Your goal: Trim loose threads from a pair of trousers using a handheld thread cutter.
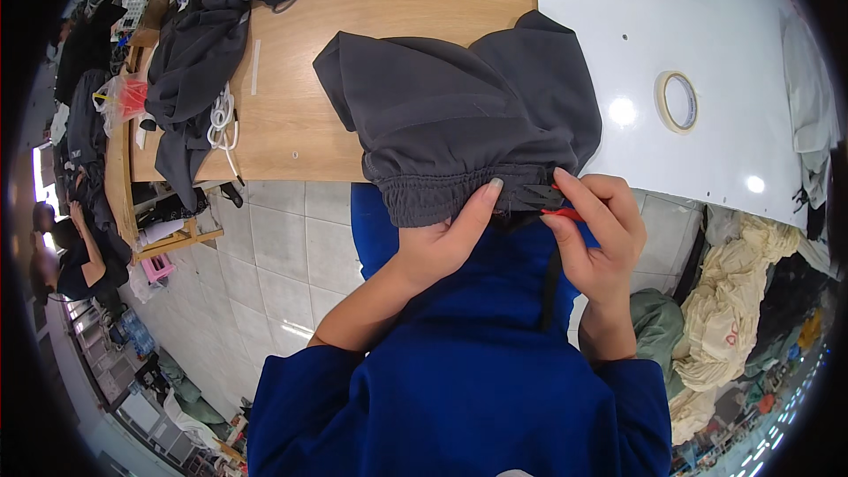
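Waistband (442, 193) of grey garment (459, 106) runs left-right.

Dark grey garment (459, 115), red-handled tool (563, 211)

The sleeves (459, 389) are deep blue, the table (389, 9) light wood beside a white top (707, 18), the tape roll (677, 102) cream.

A single head-worn fisheye camera is looking steeply down from just above the person's chest, facing forward over the tabletop (397, 0) edge. It is sitting close to the hands, and straight edges are bending toward the dark rim.
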A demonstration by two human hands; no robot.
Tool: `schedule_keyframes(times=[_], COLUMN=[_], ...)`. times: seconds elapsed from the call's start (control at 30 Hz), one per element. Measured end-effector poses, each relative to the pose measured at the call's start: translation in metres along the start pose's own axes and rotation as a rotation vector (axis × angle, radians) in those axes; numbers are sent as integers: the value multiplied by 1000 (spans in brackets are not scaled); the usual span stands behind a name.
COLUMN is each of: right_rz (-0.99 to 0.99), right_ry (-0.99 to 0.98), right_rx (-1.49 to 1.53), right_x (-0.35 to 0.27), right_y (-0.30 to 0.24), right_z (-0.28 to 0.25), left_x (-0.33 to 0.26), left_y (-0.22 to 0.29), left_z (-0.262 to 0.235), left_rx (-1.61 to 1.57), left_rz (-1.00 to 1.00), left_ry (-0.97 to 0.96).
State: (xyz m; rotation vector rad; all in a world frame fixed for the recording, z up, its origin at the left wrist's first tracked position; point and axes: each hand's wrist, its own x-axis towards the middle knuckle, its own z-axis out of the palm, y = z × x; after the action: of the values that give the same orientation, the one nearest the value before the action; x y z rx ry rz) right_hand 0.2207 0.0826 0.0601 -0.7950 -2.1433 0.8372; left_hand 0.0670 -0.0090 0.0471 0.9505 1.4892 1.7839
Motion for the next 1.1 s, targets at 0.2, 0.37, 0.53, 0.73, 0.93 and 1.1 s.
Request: schedule_keyframes(times=[0.2, 0.37, 0.53, 0.73, 0.93, 1.1], right_rz=[-15, -8, -19, 16, -253, -24], right_ry=[-34, -44, -51, -20, 100, 22], right_rx=[-61, -65, -70, 34, -19, 80], right_x=[4, 6, 7, 6, 0, -3], right_y=[-3, -4, -3, -1, 5, 4], right_z=[-4, -4, -3, 5, 9, 9], left_x=[-1, 0, 0, 2, 3, 2], left_y=[0, 0, 1, -3, 2, 1], left_z=[0, 0, -4, -3, 2, 1], left_rx=[30, 71, 93, 116, 75, -1], left_rz=[-5, 10, 3, 46, 27, -52], left_ry=[8, -9, -43, -82, -24, -29])
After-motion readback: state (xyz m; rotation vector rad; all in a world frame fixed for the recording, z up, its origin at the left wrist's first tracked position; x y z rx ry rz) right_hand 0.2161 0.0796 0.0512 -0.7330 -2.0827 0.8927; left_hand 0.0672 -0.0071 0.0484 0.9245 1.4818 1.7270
